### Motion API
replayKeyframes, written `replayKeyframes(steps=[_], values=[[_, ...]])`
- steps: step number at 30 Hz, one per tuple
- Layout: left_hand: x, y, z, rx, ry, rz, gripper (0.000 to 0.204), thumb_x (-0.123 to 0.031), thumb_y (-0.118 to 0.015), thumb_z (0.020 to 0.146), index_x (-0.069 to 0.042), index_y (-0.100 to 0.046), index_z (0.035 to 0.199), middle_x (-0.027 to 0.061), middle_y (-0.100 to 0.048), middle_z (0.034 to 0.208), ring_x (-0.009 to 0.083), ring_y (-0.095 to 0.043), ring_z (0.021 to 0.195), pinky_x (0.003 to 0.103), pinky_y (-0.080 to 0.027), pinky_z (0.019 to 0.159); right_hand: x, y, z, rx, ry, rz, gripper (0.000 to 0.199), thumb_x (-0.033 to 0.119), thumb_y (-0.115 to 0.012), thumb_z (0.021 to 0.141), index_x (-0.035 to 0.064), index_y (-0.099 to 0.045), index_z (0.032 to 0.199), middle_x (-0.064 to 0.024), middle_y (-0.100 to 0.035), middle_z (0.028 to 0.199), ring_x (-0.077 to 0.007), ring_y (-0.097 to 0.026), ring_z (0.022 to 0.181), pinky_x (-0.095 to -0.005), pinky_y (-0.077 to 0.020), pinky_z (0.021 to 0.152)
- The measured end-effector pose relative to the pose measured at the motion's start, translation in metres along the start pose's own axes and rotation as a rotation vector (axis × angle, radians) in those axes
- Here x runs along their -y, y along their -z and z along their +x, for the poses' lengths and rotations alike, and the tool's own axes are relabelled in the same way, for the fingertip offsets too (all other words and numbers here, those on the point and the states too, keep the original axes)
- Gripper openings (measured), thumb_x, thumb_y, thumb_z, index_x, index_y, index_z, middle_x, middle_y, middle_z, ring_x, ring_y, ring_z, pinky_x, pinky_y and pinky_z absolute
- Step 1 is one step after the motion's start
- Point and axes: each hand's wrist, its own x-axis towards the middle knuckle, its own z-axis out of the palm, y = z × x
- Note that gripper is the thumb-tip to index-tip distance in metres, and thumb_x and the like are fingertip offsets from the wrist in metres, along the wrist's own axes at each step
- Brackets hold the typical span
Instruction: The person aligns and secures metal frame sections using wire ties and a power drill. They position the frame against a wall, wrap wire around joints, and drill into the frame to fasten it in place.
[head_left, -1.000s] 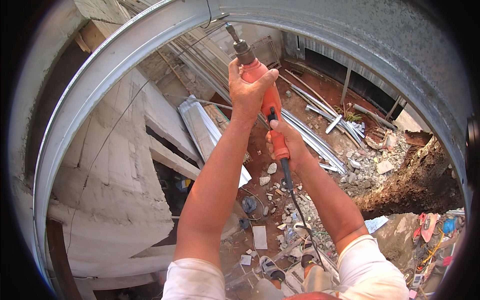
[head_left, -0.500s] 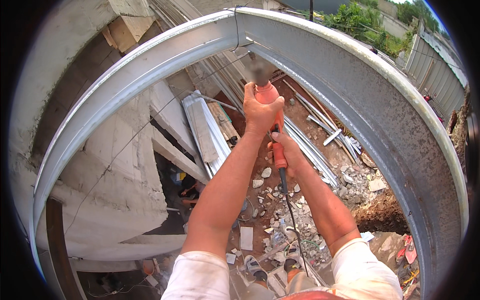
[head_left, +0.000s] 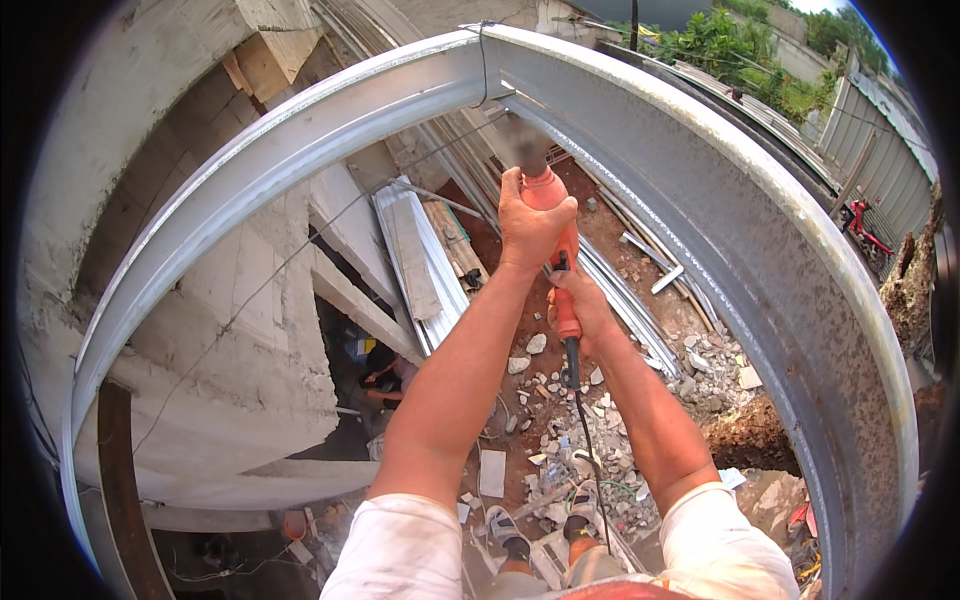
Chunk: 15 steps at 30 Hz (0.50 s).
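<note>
Both my arms reach forward, holding a red corded power tool (head_left: 541, 190). Its dark front end is blurred and points up at the corner where two grey steel beams meet. My left hand (head_left: 530, 232) wraps the front of the tool's body, fingers closed. Further back, my right hand (head_left: 590, 310) grips the rear handle, and a black cord (head_left: 589, 440) hangs from it. The left steel beam (head_left: 300, 150) and the right steel beam (head_left: 700, 160) curve around my arms in this view. Whether the tool's tip touches the steel cannot be made out.
A thin wire (head_left: 484, 72) loops the beam corner; another wire (head_left: 290, 258) runs down left past a concrete wall (head_left: 240, 380). Far below lie metal profiles (head_left: 625, 310), planks and rubble (head_left: 610, 430). Another person (head_left: 385, 375) is down beside the wall. My sandalled feet (head_left: 505, 525) show at the bottom.
The view has shifted slightly, so the beams and ground appear moved. My hands and the tool sit a little lower and further right in the picture, with the same grip.
</note>
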Motion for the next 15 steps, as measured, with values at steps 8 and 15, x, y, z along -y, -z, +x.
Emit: replayKeyframes(steps=[8,15], values=[[-0.0037,0.0016,-0.0022,-0.003,-0.019,0.091,0.049,-0.003,-0.076,0.074,-0.005,-0.05,0.115,0.0043,-0.06,0.1,0.0141,-0.062,0.089,0.032,-0.053,0.081,-0.0018,-0.0004,-0.0025,0.002,-0.029,0.007,0.041,0.024,-0.063,0.087,0.011,-0.047,0.122,-0.0035,-0.05,0.079,-0.0142,-0.053,0.053,-0.0291,-0.0461,0.043],[-0.0053,0.0025,-0.0018,0.001,0.007,0.099,0.052,-0.009,-0.077,0.07,-0.005,-0.051,0.115,0.0061,-0.059,0.101,0.0165,-0.061,0.09,0.033,-0.052,0.083,-0.0041,-0.0006,-0.0013,0.014,-0.007,0.003,0.041,0.024,-0.063,0.086,0.0108,-0.047,0.122,-0.0041,-0.05,0.079,-0.0143,-0.054,0.051,-0.0293,-0.0467,0.043]])
